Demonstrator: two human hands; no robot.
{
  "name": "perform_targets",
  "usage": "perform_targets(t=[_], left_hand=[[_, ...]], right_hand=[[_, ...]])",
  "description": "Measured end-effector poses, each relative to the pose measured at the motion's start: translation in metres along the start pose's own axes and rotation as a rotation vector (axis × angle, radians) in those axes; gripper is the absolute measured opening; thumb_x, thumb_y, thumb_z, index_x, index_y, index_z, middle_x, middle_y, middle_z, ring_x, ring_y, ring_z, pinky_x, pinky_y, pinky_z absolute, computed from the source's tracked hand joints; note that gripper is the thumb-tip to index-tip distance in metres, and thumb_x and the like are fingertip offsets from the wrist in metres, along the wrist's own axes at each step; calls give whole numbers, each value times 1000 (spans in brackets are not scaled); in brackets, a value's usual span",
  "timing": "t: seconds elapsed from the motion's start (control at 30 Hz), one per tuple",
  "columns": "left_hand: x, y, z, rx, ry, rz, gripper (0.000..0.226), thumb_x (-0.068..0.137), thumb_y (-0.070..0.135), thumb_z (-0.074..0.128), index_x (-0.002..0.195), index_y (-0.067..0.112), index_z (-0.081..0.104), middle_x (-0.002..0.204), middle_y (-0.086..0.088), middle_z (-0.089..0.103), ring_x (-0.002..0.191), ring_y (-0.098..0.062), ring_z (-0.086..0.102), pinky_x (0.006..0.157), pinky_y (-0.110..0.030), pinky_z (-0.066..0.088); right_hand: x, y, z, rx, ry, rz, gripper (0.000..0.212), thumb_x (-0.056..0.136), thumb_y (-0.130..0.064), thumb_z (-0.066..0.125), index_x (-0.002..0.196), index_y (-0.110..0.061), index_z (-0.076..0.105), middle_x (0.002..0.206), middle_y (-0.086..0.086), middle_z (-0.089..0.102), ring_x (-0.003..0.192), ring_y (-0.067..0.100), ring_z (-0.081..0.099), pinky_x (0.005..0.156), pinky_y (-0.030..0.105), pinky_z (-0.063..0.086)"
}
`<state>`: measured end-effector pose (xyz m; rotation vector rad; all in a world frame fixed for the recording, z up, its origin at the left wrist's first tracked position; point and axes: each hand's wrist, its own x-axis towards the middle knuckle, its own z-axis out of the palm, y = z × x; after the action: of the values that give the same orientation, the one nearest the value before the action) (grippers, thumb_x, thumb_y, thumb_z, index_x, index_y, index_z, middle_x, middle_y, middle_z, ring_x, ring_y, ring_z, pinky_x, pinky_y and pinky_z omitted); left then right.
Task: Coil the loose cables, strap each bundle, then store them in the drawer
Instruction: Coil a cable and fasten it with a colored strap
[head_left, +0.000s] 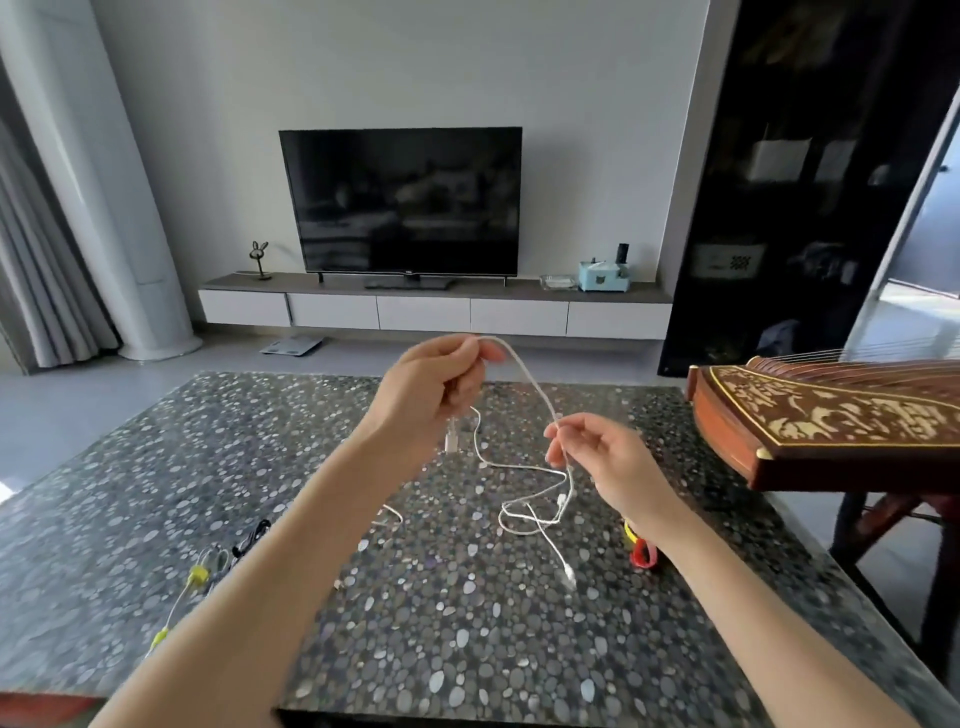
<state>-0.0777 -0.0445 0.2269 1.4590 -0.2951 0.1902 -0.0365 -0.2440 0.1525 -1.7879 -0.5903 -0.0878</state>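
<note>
Right now both hands are raised over the table (363, 623) and they share one white cable (535, 387). The left hand (436, 384) is higher; its fingers are curled around the cable, and one plug (451, 440) hangs straight down under this fist, with its tip pointing to the table. From the top of the left hand the cable makes an arch to the right and goes down to the right hand (613, 457), which pinches it between thumb and forefinger while the other fingers are loosely spread.

Below the right hand the cable drops almost vertically and lies on the table in some loose, crossing loops. Its far end (569, 574) lies flat and points toward the near edge of the table.

On the left side of the table lies a cable bundle with a yellow strap (198, 574), and near it a black cable (252, 535). A red strap (644, 556) lies just beside the right forearm.

Behind, a television (405, 202) stands on a low cabinet (426, 314); the small logo on its lower frame is too small to read.
</note>
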Motion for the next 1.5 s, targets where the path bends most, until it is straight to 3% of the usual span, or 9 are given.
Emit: perform_targets(t=[0.17, 0.33, 0.43, 0.7, 0.93, 1.13, 1.33, 1.43, 1.5], left_hand=[[12, 20, 3, -10, 79, 55, 33, 101, 24, 38, 90, 8, 64, 49, 4, 35, 47, -11, 26, 47, -24, 15], [20, 37, 4, 54, 116, 163, 28, 102, 25, 38, 104, 7, 60, 52, -1, 43, 46, -13, 36, 43, -22, 25], [21, 45, 4, 104, 135, 263, 30, 101, 24, 39, 93, 10, 64, 58, -4, 54, 50, -15, 47, 46, -23, 39], [19, 15, 12, 19, 140, 126, 31, 100, 14, 40, 84, 2, 63, 67, -1, 62, 64, -14, 61, 55, -22, 49], [20, -11, 20, -13, 194, 47, 27, 97, 22, 49, 91, 9, 71, 85, -5, 72, 79, -15, 67, 73, -24, 54], [16, -19, 32, -143, 114, -94, 23, 98, 20, 47, 102, 10, 68, 80, -6, 73, 69, -19, 69, 59, -28, 55], [16, -25, 31, -24, 136, -132, 26, 101, 20, 41, 100, 10, 65, 52, 0, 54, 45, -11, 48, 44, -20, 38], [21, -24, 29, -148, 173, -163, 27, 102, 16, 39, 102, 2, 62, 47, 8, 38, 42, -7, 31, 41, -17, 27], [25, -17, 27, -262, 163, -144, 23, 100, 15, 42, 100, 2, 61, 50, 8, 36, 43, -6, 29, 45, -18, 26]], right_hand=[[34, -42, 0, 53, 72, -43, 14, 97, -12, 50, 92, -13, 64, 71, -1, 70, 72, 17, 67, 71, 29, 57], [78, -156, -20, 174, 321, -375, 19, 95, -10, 53, 82, -17, 64, 59, -4, 68, 56, 10, 63, 56, 22, 52], [79, -182, -14, 143, 323, -484, 14, 93, -15, 56, 82, -17, 65, 61, -3, 70, 57, 11, 66, 55, 22, 54], [57, -108, 13, -64, 264, -220, 16, 87, -25, 67, 72, -30, 67, 66, -14, 67, 64, -5, 60, 58, 9, 44], [42, -72, 20, -148, 182, -19, 17, 85, -28, 70, 68, -27, 70, 63, -10, 70, 62, 4, 66, 57, 20, 48], [43, -67, 24, -162, 311, -17, 13, 82, -35, 71, 74, -26, 75, 66, -11, 71, 64, 2, 67, 59, 24, 52], [44, -63, 21, -517, 401, -148, 11, 75, -38, 77, 81, -32, 70, 58, -13, 46, 52, 2, 44, 46, 16, 31], [38, -49, 20, -193, 371, -43, 34, 74, -42, 76, 102, -33, 59, 83, -11, 56, 74, 4, 53, 63, 21, 44], [28, -42, 26, 35, 177, 85, 60, 76, -64, 62, 124, -29, 51, 107, -9, 64, 95, -1, 58, 79, 19, 44]])
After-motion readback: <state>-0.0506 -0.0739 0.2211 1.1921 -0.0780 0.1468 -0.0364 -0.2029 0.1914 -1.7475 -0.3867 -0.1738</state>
